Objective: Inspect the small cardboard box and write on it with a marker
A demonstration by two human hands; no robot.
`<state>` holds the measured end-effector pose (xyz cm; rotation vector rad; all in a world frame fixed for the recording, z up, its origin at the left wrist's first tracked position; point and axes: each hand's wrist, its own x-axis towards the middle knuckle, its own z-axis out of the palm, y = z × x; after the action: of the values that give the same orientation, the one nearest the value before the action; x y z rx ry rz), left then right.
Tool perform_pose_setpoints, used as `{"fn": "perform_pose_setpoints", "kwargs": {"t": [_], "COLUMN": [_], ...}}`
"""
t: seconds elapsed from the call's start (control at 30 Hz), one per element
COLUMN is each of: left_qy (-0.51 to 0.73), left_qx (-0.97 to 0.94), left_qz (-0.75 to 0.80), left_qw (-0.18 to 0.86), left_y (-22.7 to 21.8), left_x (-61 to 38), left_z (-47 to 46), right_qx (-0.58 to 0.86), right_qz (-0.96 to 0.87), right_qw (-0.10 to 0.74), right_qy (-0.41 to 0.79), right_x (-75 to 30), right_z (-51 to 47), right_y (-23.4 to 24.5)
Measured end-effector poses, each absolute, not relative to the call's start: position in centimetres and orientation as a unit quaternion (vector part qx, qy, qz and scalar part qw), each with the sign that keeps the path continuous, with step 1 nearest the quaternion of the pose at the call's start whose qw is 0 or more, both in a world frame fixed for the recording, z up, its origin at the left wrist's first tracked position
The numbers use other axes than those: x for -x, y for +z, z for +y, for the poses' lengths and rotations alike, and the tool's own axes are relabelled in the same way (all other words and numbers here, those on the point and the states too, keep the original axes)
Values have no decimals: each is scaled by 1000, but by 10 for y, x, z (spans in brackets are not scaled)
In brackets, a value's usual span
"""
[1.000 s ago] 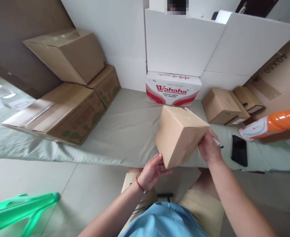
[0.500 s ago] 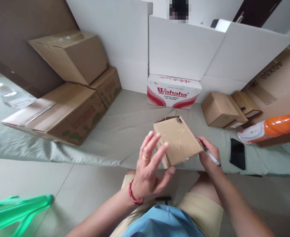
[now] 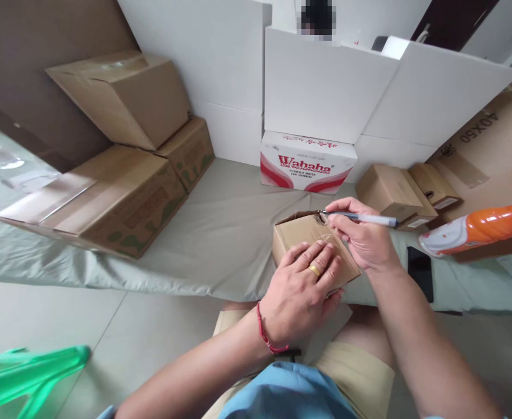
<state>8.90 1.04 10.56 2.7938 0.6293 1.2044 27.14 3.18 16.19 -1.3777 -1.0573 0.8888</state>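
A small brown cardboard box (image 3: 295, 234) sealed with clear tape rests at the near edge of the grey-green covered table (image 3: 221, 233). My left hand (image 3: 303, 291), with a ring and a red wrist cord, lies flat on the box's top, fingers spread, pressing it down. My right hand (image 3: 361, 238) pinches a white pen (image 3: 365, 219), held level with its tip at the box's far top corner, where the tape looks torn.
Large brown cartons (image 3: 116, 151) are stacked at the left. A red and white Wahaha carton (image 3: 306, 163) stands at the back under white boards. Small boxes (image 3: 391, 189), a black phone (image 3: 419, 265) and an orange bottle (image 3: 478, 227) lie at the right. A green plastic stool (image 3: 24, 372) is at lower left.
The box was turned over in both hands and set down on the table edge. My left hand came flat onto its top; my right hand brought the pen up to the far corner.
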Motion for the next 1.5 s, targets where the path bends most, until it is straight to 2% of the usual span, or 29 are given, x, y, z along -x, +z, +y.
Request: {"fn": "perform_pose_setpoints", "kwargs": {"t": [0.33,0.73,1.27,1.5], "left_qy": [408,394,398,380], "left_qx": [-887,-891,-891,-897], "left_qz": [212,216,209,211], "left_qw": [29,63,62,75], "left_y": [103,100,101,101], "left_x": [-90,-88,-86,-86], "left_z": [9,4,5,4], "right_qx": [673,674,669,695], "right_qz": [-530,-556,-564,-561], "right_qw": [475,448,451,434], "right_qy": [203,189,174,118], "right_x": [-268,-266,-263,-262], "right_z": [49,47,40,38], "right_y": [155,153,156,158]}}
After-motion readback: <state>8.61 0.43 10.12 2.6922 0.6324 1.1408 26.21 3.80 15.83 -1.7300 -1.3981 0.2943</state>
